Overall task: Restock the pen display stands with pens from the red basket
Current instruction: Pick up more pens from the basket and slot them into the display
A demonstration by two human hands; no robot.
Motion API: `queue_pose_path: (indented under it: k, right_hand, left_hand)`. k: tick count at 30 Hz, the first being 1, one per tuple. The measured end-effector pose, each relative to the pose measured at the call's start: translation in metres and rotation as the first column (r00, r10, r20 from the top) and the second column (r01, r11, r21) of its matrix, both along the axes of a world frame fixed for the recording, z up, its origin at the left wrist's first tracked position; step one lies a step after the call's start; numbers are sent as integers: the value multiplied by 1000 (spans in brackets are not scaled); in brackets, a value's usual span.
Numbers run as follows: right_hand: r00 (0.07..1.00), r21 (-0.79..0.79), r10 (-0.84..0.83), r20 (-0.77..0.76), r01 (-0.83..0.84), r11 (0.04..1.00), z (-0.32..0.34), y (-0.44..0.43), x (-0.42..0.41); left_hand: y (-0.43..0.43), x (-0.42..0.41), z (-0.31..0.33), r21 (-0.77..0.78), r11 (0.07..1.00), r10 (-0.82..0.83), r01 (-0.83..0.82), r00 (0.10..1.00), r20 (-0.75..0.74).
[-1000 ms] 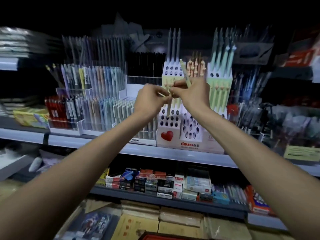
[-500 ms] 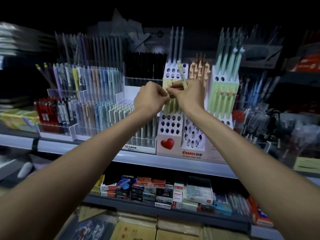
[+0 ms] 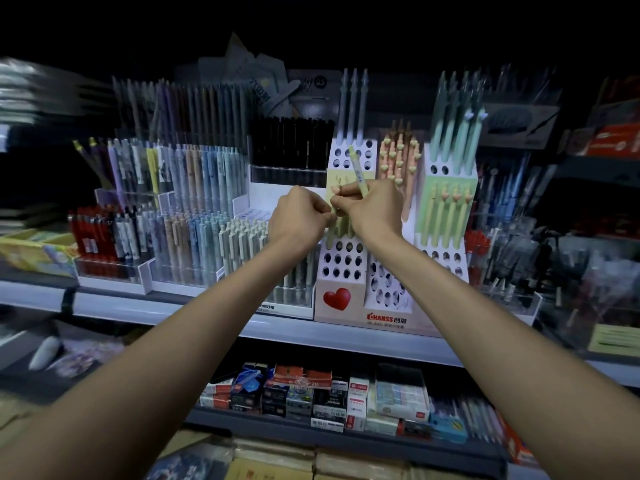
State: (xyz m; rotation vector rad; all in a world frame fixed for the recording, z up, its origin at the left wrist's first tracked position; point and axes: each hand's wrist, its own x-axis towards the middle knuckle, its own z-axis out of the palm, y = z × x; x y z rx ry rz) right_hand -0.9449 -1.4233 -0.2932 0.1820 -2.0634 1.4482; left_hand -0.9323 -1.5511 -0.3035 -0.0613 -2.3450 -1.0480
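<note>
Left hand (image 3: 299,220): raised in front of the stand, fingers curled, thumb and forefinger pinched at the right hand's fingertips; what they pinch is too small to tell.
Right hand (image 3: 370,211): fist closed round a pale yellow-green pen (image 3: 356,168), touching the left hand at the fingertips.
Pen: upper part rises out of the fist, tilted up and left, across the stand's top tier.
Display stand (image 3: 355,285): white, stepped, on the shelf edge (image 3: 277,327); open holes in the tier just below both wrists and in the top tier beside the pen.
Left margin: black pens (image 3: 291,143) near the left hand.
Right margin: peach heart-topped pens (image 3: 398,157) just beside the right hand; green pens (image 3: 446,216) further right.
Forearms: well above the shelf edge.
</note>
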Motion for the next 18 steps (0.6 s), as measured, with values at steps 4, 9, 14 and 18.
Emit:
queue_pose_path:
  k: [4,9,14,18]
  right_hand:
    - [999,11,-34,22,33,999,-8,-2,-2]
    - [999,-11,-35,25,36,999,-18,-6,-4]
    - [995,8,-100,10,100,995,-24,-14,-3]
    - [989,52,-151,-7,151,987,-24,-16,-2]
  left_hand:
    - [2,-1,-4,0,1000,19,-19,998,60]
    - [4,-1,-7,-41,996,86,-83,994,74]
    - [5,-2,-8,-49,993,113,-108,989,100]
    - [5,-4,-9,-56,993,109,-103,988,106]
